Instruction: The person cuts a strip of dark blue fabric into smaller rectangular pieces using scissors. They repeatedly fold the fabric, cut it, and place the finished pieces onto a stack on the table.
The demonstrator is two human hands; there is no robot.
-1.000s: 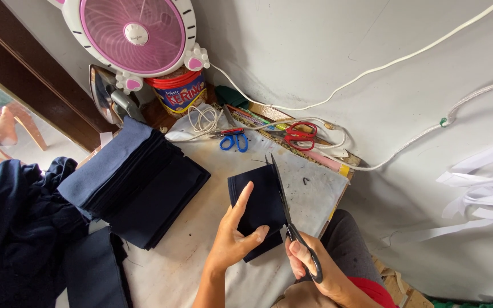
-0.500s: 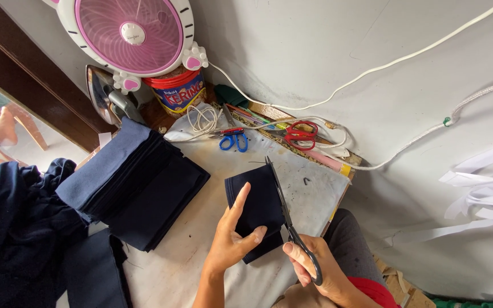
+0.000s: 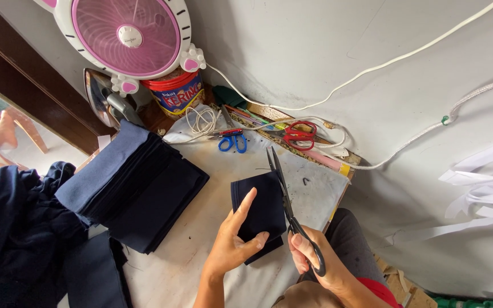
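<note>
Grey plastered wall backs a pale, stained bench [image 3: 201, 228] crowded at its far edge with a pink fan [image 3: 126, 37], a clothes iron [image 3: 105, 102], a red tub [image 3: 177, 91], coiled white cable [image 3: 201, 120], blue-handled scissors [image 3: 232, 140] and red-handled scissors [image 3: 299, 134]. Near the middle of the bench lies a small folded piece of dark navy fabric [image 3: 255, 197], with a larger stack of navy fabric pieces [image 3: 138, 188] well apart to its left and a heap of navy cloth [image 3: 12, 228] beyond the bench edge. The left hand [image 3: 232, 245] presses on the near part of the folded piece, index finger stretched forward across it and thumb over its lower edge, so its grip is flat and spread on the cloth, not closed. The right hand [image 3: 306, 259] is closed through the handle loops of long black scissors [image 3: 286, 199], whose blades look nearly together and run along the right edge of the piece. The fabric appears soft, light and limp, likely to slide or bunch unless pinned flat; it is best held by pressing close beside the cutting line or pinching a folded edge.
</note>
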